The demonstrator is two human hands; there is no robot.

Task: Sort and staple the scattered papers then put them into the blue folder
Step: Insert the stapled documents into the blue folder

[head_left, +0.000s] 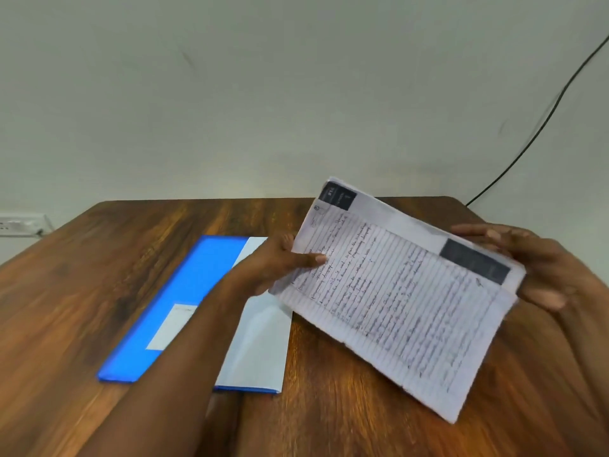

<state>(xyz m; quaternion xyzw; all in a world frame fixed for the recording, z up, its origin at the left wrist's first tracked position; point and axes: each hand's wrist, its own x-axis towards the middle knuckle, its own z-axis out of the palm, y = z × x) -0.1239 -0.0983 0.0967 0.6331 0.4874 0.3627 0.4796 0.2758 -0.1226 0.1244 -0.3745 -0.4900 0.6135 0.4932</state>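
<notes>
Already gathered, the handwritten lined papers (395, 291) form one stack, held tilted above the wooden desk (99, 258). The left hand (280, 262) pinches the stack's left edge, thumb on top; the right hand (540, 268) grips its right edge, fingers curled behind. Whether a staple is in cannot be told, and no stapler shows. The blue folder (184, 301) lies open on the desk, just left of the stack. Judging by this, sorting looks done; placing the papers inside remains.

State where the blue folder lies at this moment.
In the head view the blue folder lies open on the wooden table, left of centre, partly under the left forearm and left of the held papers.
</notes>
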